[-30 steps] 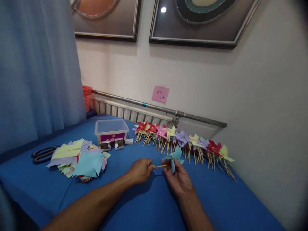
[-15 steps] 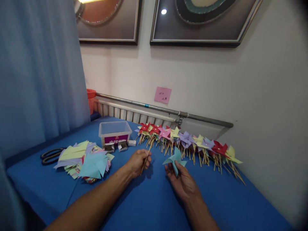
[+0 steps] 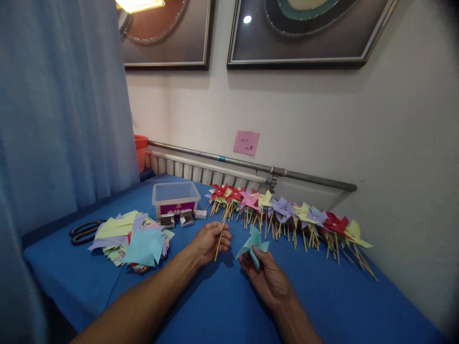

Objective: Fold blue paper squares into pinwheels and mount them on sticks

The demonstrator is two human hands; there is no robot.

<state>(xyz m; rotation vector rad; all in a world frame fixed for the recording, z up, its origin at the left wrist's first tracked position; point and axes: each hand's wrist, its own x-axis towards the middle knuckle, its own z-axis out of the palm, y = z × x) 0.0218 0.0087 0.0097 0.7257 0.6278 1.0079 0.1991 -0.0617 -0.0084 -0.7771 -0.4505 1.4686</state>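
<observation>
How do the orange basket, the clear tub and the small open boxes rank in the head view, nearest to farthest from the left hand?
1. Small open boxes, just beyond the left hand.
2. Clear tub, directly behind those boxes.
3. Orange basket, far back-left, beside the curtain.

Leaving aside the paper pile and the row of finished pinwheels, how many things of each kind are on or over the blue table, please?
Wooden stick, in left hand: 1
Light blue pinwheel, in right hand: 1
Clear plastic box: 1
Small boxes: 3
Scissors: 1
Total: 7
</observation>
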